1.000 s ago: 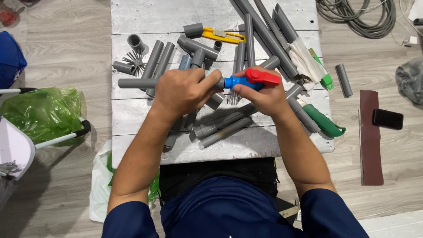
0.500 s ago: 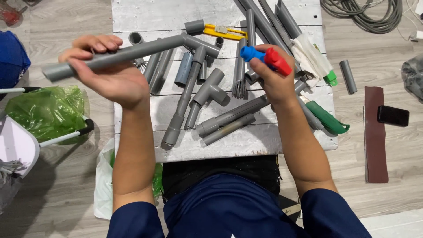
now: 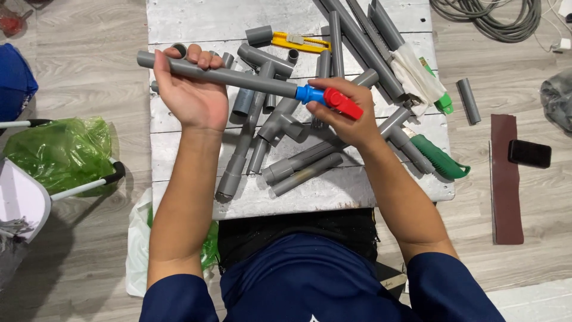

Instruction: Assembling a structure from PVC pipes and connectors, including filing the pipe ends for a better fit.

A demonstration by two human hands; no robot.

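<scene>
two hands meet: left hand (image 3: pixel 192 95) wraps the grey pipe (image 3: pixel 217 74) level, right hand (image 3: pixel 345 113) pinching the blue-red valve (image 3: pixel 328 98) onto its end.

The person wears a dark navy short-sleeved shirt; both forearms are bare, and the left hand (image 3: pixel 193 95) and right hand (image 3: pixel 345 113) are ungloved, without rings.

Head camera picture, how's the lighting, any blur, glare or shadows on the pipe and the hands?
Head view: even, soft light; the grey pipe, left hand and right hand are sharp, no motion blur. Mild sheen on the silver board, no harsh glare. Soft shadows fall on the floor at lower left.
</scene>
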